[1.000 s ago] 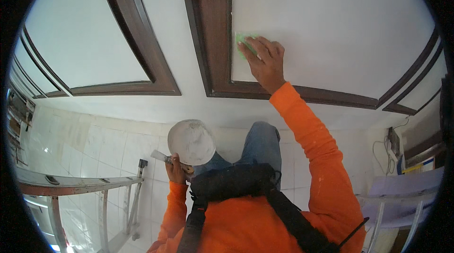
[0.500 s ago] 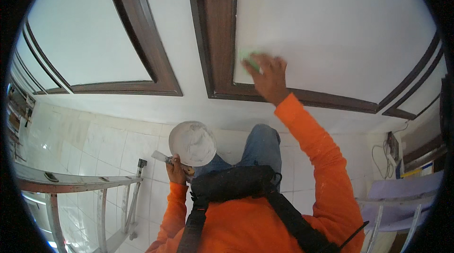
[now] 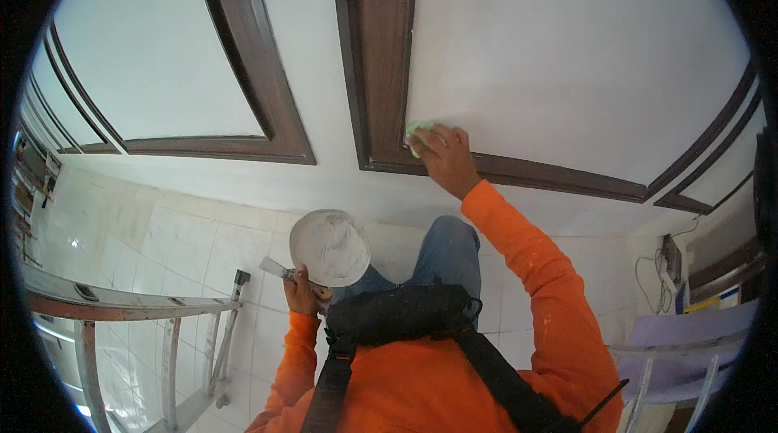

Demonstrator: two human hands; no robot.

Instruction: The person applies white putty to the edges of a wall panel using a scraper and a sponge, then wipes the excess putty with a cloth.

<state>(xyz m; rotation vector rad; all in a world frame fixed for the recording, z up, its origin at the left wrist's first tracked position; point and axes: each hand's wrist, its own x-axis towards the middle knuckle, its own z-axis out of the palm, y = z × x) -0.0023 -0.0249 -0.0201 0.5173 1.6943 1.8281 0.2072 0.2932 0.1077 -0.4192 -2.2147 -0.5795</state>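
A white painted wall point(image 3: 300, 36) takes up the far side, where a dark brown wooden frame point(image 3: 382, 52) borders a smooth white panel point(image 3: 583, 60). At the near left stands a silver metal ladder point(image 3: 154, 309). A round, shallow white bowl point(image 3: 301, 232), smeared inside with white paste point(image 3: 340, 243), is held left of the person's knees. The left hand point(image 3: 301, 295) closes at its near edge, around a flat-bladed metal scraper point(image 3: 274, 268); the fingers beneath are hidden. The right hand point(image 3: 448, 157), fingers bent and bunched, pinches a soft light-green pad point(image 3: 421, 126) at the panel's near left corner. It has just come nearer along the frame's inner edge, so the wiping seems to have reached the corner, while the bowl stays put
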